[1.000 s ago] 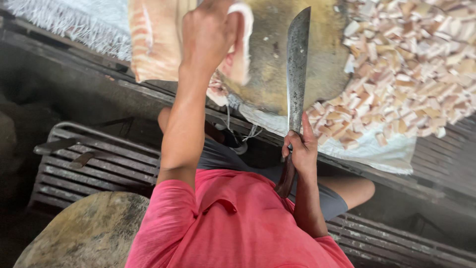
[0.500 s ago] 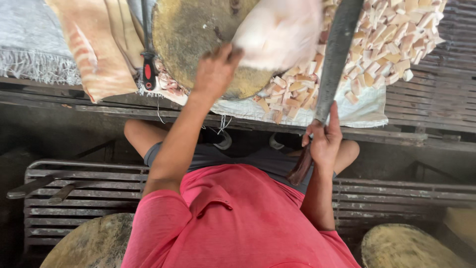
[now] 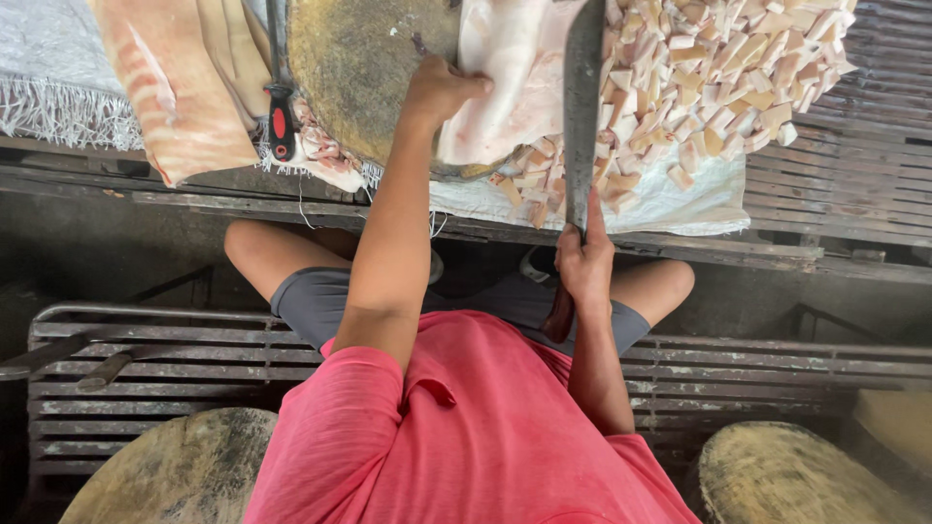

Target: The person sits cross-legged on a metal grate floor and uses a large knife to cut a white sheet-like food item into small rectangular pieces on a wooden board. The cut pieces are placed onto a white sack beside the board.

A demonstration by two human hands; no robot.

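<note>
Head cam looks straight down on a person in a pink shirt [image 3: 466,437] and grey shorts, seated at a low slatted bench [image 3: 835,165].

Left hand [image 3: 442,89] is out over the round wooden block [image 3: 364,73], fingers curled down onto the edge of a big pale slab [image 3: 510,73] of meat w/ fat. Hand is closed on it, pinning it to the block. Slab lies across the block's right part, top edge running out of frame.

Right hand [image 3: 585,264] sits lower, nearer the body, fist tight round the cleaver [image 3: 582,107] handle, thumb up along the spine. Dark handle end pokes out below the fist by the knee. Blade is long & dark, pointing away from the person, lying over the slab's right side, just beside the left hand. Can't tell if the edge touches the meat or hangs just above.

Right of the blade: a heap of pale cubes [image 3: 738,78], piled on a white sack [image 3: 670,204] spread over the bench. A few cubes spill to the block's foot.

Left of the block: striped pink-and-white belly piece [image 3: 170,92], hanging over the bench edge. Betw it & the block, a small knife [image 3: 281,121] w/ red-black handle.

Near the bottom corners, two more round blocks, left [image 3: 175,471] and right [image 3: 796,475], resting on the metal grate [image 3: 146,359].
</note>
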